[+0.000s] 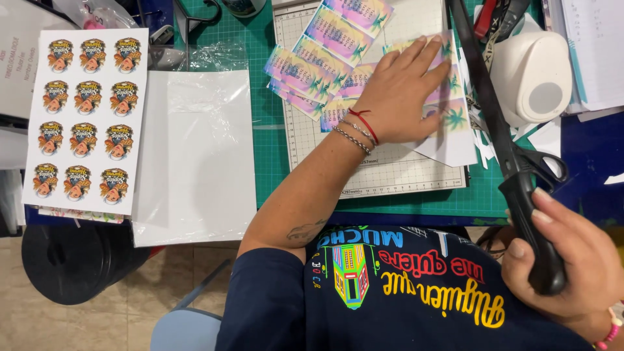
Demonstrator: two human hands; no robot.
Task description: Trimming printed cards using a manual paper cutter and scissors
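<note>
The person is mid-cut at a paper trimmer (390,175): the left hand (400,91) lies open and flat, pinning a printed sheet (455,120) to the board, while the right hand (565,260) grips the raised black blade handle (520,188). Next, a straight downward pull. Roughly five cut cards (325,45) lie fanned nearby; one sticker sheet (84,117) carries twelve stickers.

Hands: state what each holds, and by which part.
Right hand grips the paper cutter's black blade arm by its handle end. Left hand holds nothing, pressing flat on printed sheet.
</note>
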